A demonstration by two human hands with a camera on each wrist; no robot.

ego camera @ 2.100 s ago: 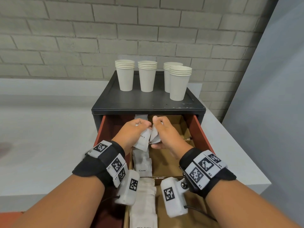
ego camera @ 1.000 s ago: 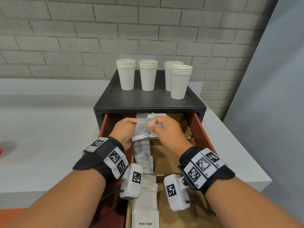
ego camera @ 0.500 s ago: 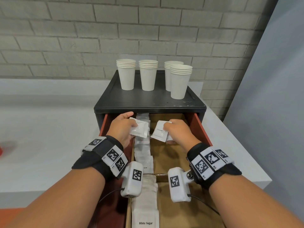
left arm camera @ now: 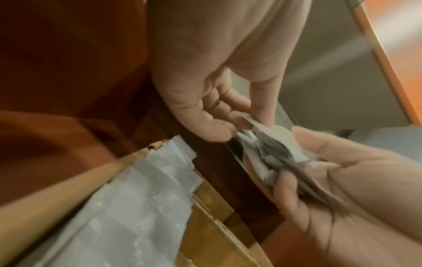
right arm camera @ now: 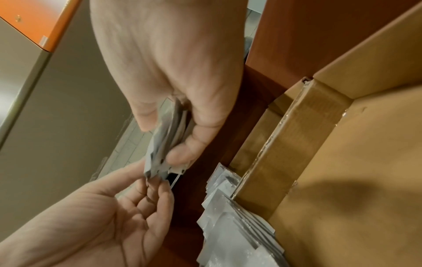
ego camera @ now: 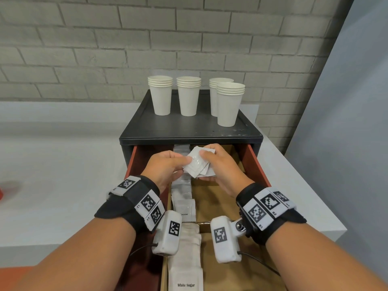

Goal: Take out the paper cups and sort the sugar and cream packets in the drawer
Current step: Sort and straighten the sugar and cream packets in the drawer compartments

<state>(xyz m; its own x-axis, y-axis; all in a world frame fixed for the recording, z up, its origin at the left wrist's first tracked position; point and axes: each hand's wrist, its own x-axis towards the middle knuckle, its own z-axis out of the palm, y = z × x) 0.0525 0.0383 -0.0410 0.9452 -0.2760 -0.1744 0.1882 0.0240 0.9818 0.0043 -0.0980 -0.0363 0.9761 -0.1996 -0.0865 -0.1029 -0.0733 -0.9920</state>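
Four stacks of white paper cups (ego camera: 188, 96) stand on top of the black cabinet (ego camera: 189, 131). Below it the red drawer (ego camera: 255, 162) is pulled out. Above its back part both hands meet on a small bundle of white packets (ego camera: 198, 165). My right hand (ego camera: 206, 164) grips the bundle between thumb and fingers (right arm camera: 200, 142). My left hand (ego camera: 184, 164) pinches the bundle's near edge (left arm camera: 248, 124). A row of white packets (ego camera: 183, 198) fills the left compartment, one marked Cream. A White Sugar packet (ego camera: 185, 278) lies nearest me.
Cardboard dividers (right arm camera: 285, 144) split the drawer, and the wide right compartment (ego camera: 214, 202) shows bare cardboard. A white counter (ego camera: 52, 164) runs left and right of the cabinet. A brick wall (ego camera: 105, 49) stands behind and a grey panel (ego camera: 346, 101) on the right.
Half a second ago the hands were apart, each holding its own packets. They have come together over the drawer's back and the packets now form one bundle.
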